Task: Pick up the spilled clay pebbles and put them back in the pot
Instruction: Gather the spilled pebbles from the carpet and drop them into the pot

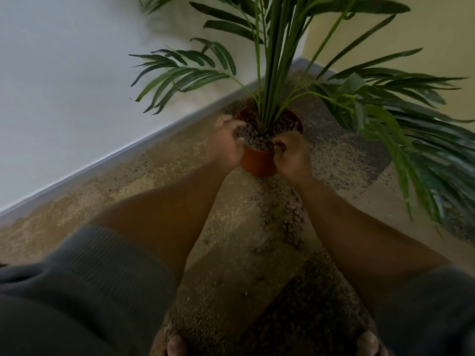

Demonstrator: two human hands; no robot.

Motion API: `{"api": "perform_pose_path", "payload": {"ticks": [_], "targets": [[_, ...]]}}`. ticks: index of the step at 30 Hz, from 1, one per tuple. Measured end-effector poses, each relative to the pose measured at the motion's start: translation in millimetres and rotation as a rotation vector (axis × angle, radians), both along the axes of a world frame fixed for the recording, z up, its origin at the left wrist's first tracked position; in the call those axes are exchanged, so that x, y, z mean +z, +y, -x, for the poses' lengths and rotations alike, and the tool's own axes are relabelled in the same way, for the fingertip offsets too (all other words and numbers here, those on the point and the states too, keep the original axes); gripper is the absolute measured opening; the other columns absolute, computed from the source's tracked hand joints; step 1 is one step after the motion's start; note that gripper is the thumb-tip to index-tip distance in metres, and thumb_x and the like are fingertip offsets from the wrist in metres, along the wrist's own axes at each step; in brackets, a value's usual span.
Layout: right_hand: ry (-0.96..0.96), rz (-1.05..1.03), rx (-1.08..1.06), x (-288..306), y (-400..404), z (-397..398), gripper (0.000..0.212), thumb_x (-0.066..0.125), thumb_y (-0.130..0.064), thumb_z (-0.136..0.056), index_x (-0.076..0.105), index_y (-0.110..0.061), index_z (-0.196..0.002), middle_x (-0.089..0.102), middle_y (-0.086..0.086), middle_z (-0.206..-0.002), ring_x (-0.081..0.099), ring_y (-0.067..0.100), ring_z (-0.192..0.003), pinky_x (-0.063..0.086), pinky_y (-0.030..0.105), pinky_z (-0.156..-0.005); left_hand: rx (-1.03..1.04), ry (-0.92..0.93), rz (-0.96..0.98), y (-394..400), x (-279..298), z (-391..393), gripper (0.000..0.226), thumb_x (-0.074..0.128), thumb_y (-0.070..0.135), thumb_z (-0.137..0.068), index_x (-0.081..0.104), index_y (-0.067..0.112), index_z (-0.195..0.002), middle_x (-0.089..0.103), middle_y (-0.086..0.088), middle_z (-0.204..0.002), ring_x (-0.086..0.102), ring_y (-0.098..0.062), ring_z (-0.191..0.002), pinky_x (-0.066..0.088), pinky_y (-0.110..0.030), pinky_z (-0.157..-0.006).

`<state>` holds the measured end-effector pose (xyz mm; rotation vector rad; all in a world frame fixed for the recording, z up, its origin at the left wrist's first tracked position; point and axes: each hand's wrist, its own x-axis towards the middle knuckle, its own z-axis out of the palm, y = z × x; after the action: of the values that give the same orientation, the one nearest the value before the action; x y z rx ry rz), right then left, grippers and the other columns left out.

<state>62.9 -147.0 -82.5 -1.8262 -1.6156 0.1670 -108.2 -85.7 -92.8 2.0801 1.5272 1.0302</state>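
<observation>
A small terracotta-coloured pot (257, 162) stands on the speckled floor in a corner, with a green palm plant (272, 60) growing from it and brown clay pebbles (259, 136) filling its top. My left hand (227, 143) is at the pot's left rim, fingers curled over the pebbles. On the pot's near right rim my right hand (291, 154) is curled, with a few pebbles showing between its fingers. A trail of spilled pebbles (288, 222) lies on the floor just in front of the pot, between my forearms.
A white wall with a pale skirting board (123, 154) runs along the left; a yellowish wall (411, 29) closes the corner on the right. Long fronds (424, 140) droop low to the right of the pot. My bare toes (177, 345) show at the bottom edge.
</observation>
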Motion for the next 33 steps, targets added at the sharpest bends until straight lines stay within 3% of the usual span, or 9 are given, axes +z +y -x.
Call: {"api": "perform_pose_path", "payload": {"ticks": [4,9,11,13,15,19,27,30,33], "targets": [[-0.025,-0.156,0.066,-0.9,-13.5,9.3,0.018,0.057,-0.003,-0.090,0.071,0.004,-0.098,0.059,0.021,-0.106,0.061,0.029,-0.088,0.050,0.029,-0.078,0.117,-0.010,0.101,-15.9,-12.2,24.6,0.030,0.054,0.022,-0.086,0.062,0.030,-0.113,0.058,-0.002,-0.125,0.064,-0.022,-0.101,0.053,-0.038,-0.090],[0.053,-0.023,0.280,-12.3,-28.4,36.0,0.013,0.060,0.001,-0.084,0.072,0.002,-0.090,0.062,0.016,-0.095,0.061,0.027,-0.088,0.049,0.029,-0.078,0.150,0.143,0.387,-40.4,-38.6,46.2,0.017,0.059,0.023,-0.085,0.064,0.030,-0.099,0.060,0.000,-0.114,0.060,-0.014,-0.088,0.046,-0.020,-0.069],[0.095,0.051,0.352,-21.1,-35.6,47.4,0.012,0.062,0.002,-0.084,0.073,0.001,-0.087,0.064,0.015,-0.093,0.063,0.026,-0.084,0.050,0.029,-0.076,0.116,0.261,0.506,-49.2,-49.6,50.9,0.016,0.061,0.022,-0.084,0.066,0.019,-0.098,0.064,-0.004,-0.109,0.062,-0.020,-0.097,0.051,-0.030,-0.083],[0.094,0.192,0.415,-30.0,-42.9,57.4,0.012,0.063,-0.002,-0.086,0.074,-0.003,-0.090,0.065,0.012,-0.095,0.064,0.024,-0.085,0.053,0.033,-0.078,0.047,0.391,0.615,-60.6,-56.7,55.0,0.019,0.062,0.025,-0.085,0.067,0.015,-0.101,0.064,-0.004,-0.105,0.062,-0.022,-0.100,0.051,-0.036,-0.089],[0.048,0.403,0.467,-38.9,-49.1,65.3,0.012,0.065,-0.009,-0.087,0.073,-0.010,-0.095,0.066,0.007,-0.100,0.064,0.020,-0.090,0.054,0.034,-0.084,0.012,0.449,0.649,-73.5,-60.0,58.4,0.007,0.064,0.026,-0.085,0.063,0.020,-0.087,0.064,-0.001,-0.094,0.062,-0.019,-0.089,0.052,-0.033,-0.078],[0.009,0.827,0.527,-53.9,-62.9,80.0,0.018,0.073,-0.017,-0.083,0.071,-0.017,-0.101,0.068,0.003,-0.108,0.062,0.017,-0.098,0.052,0.032,-0.085,0.006,0.401,0.724,-96.6,-67.5,68.1,0.008,0.072,0.022,-0.080,0.066,0.022,-0.085,0.066,0.000,-0.093,0.064,-0.019,-0.093,0.053,-0.030,-0.078],[-0.278,1.116,0.581,-61.8,-85.8,78.4,0.031,0.086,-0.015,-0.068,0.067,-0.015,-0.093,0.069,0.006,-0.092,0.066,0.020,-0.082,0.056,0.035,-0.073,-0.007,0.452,0.911,-132.8,-82.1,96.3,0.034,0.079,0.016,-0.076,0.064,0.015,-0.107,0.060,-0.002,-0.106,0.057,-0.012,-0.084,0.046,-0.018,-0.057],[-0.376,1.083,0.646,-61.4,-89.5,79.7,0.029,0.084,-0.009,-0.070,0.065,-0.011,-0.091,0.066,0.006,-0.093,0.062,0.019,-0.082,0.049,0.027,-0.065,0.011,0.512,0.877,-144.1,-87.0,98.3,0.033,0.072,0.017,-0.081,0.064,0.012,-0.113,0.059,-0.006,-0.118,0.058,-0.020,-0.105,0.054,-0.029,-0.082],[-0.412,1.061,0.691,-63.1,-92.3,80.8,0.020,0.078,-0.003,-0.074,0.066,-0.013,-0.086,0.064,0.005,-0.088,0.058,0.017,-0.079,0.042,0.024,-0.061,0.030,0.513,0.867,-151.7,-87.4,96.8,0.027,0.069,0.018,-0.084,0.067,0.012,-0.110,0.061,-0.006,-0.117,0.059,-0.021,-0.108,0.052,-0.030,-0.087]]}}
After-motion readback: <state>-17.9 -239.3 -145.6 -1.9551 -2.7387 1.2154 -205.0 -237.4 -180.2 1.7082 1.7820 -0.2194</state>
